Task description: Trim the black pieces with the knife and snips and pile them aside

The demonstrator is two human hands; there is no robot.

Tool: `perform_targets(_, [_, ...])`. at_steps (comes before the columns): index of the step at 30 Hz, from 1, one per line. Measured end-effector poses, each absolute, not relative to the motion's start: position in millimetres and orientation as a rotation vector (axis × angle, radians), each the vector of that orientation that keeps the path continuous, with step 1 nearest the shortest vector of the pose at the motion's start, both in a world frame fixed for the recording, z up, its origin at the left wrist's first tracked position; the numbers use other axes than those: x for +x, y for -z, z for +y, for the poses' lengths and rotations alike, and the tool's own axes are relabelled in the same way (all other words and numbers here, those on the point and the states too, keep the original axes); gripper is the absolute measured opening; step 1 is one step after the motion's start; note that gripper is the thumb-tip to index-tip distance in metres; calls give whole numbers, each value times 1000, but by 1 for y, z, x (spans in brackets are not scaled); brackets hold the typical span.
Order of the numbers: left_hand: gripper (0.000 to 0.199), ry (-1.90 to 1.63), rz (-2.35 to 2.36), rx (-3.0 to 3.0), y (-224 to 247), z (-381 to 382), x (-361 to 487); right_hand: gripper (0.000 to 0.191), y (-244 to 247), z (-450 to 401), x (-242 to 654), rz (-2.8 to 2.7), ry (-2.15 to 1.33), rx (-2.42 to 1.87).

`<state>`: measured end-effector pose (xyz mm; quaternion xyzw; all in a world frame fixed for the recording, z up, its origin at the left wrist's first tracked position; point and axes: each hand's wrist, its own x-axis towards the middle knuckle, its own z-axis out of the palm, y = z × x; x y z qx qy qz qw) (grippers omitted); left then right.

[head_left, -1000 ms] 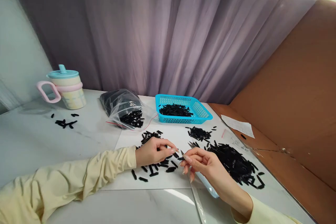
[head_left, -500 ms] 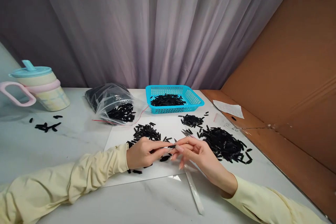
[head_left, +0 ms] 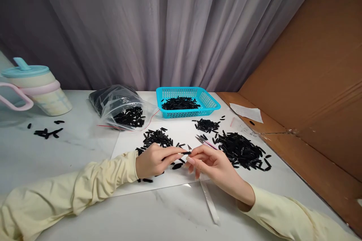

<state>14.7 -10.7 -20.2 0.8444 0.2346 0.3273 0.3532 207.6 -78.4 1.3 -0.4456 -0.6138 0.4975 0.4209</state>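
Between my two hands, over a white sheet (head_left: 135, 190), is a small black strip (head_left: 186, 153). My left hand (head_left: 158, 160) pinches its left end between thumb and fingers. At its right end, the thumb and index finger of my right hand (head_left: 212, 162) are closed on it, the other fingers curled below. A pile of black pieces (head_left: 158, 137) lies behind my left hand, and a larger pile (head_left: 240, 150) lies right of my right hand. Pink-handled scissors or tweezers (head_left: 207, 142) lie just behind my right hand, partly hidden.
A blue basket (head_left: 189, 113) and an open clear bag (head_left: 121, 111), both with black pieces, stand at the back. A cup (head_left: 53, 99) is at the far left. A white stick (head_left: 209, 203) lies in front; paper (head_left: 246, 113) is at the right beside a brown panel (head_left: 316, 83).
The view has shifted slightly. My fingertips have drawn a little apart, and more of the black strip shows between them. More of the pink-handled tool is visible.
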Motion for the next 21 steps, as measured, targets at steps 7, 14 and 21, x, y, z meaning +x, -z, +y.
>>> perform_targets(7, [27, -819, 550, 2282, 22, -8, 14, 14, 6, -79, 215, -1879, -648, -1112])
perform_targets(14, [31, -804, 498, 2449, 23, -8, 13, 15, 7, -78, 215, -1942, -477, -1051])
perform_targets(21, [31, -848, 511, 2499, 26, -8, 13, 13, 6, -79, 215, -1921, -495, -1061])
